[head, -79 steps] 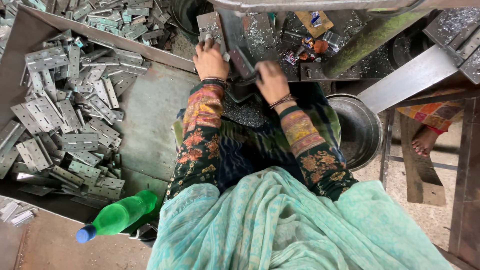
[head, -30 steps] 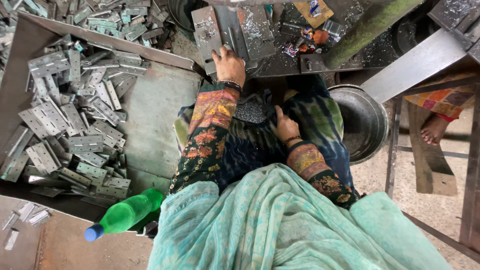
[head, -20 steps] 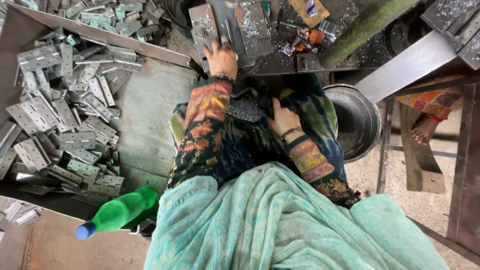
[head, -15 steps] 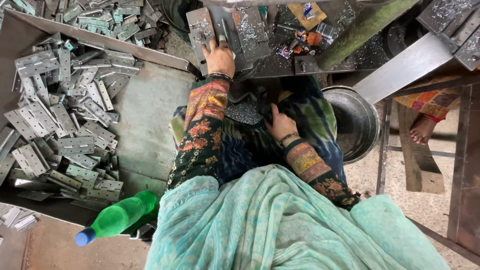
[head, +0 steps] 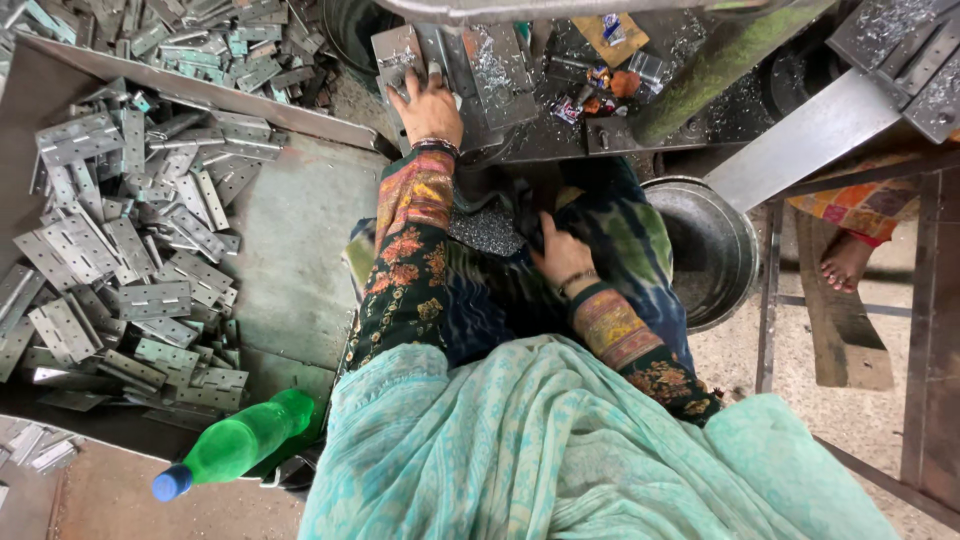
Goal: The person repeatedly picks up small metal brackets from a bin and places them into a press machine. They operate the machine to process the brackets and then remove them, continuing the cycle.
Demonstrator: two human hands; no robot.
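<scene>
The left hand [head: 430, 100] lies open on a grey metal plate [head: 400, 52] at the near edge of the machine table [head: 560, 140]. The right hand [head: 560, 255] rests in the lap; its grip I cannot tell. A yellow packet [head: 612, 35] lies at the table's far edge.

Left hand [head: 428, 100] flat on grey metal hinge plate [head: 398, 52] atop machine table [head: 640, 120]. Right hand [head: 560, 258] down in lap, beside small pile of metal shavings [head: 487, 228]. Heap of hinge plates [head: 120, 270] in tray at left; green bottle [head: 240, 442] lying below; steel bowl [head: 715, 245] at right.

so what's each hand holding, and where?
Left hand presses flat on a metal plate, near its lower edge. Right hand rests in the lap; any hold cannot be told.
</scene>
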